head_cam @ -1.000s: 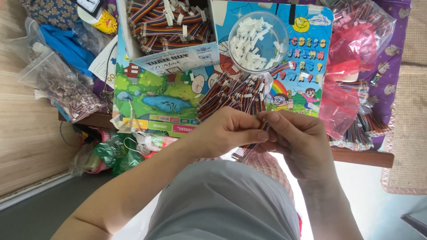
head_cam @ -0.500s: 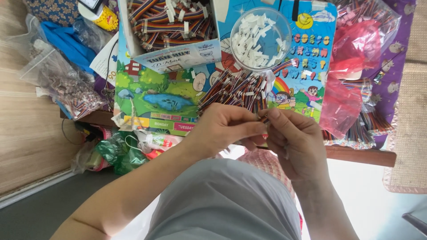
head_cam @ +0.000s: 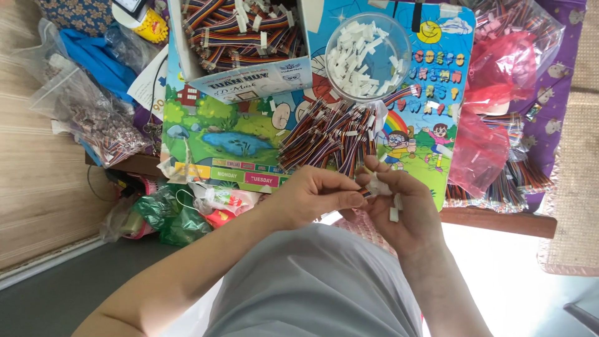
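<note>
One low table (head_cam: 499,219) — cartoon mat (head_cam: 231,134) | wire bundles (head_cam: 327,134) | wooden floor (head_cam: 37,187)

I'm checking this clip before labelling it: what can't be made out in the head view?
- How the wire end sits in the white plug: too small, covered by the left hand and right hand.
- Contents of the red bags: blurred behind the plastic.
- Box of ribbon cables: its far side is cut off by the top edge.
- Contents of the clear bag: too small to tell.
</note>
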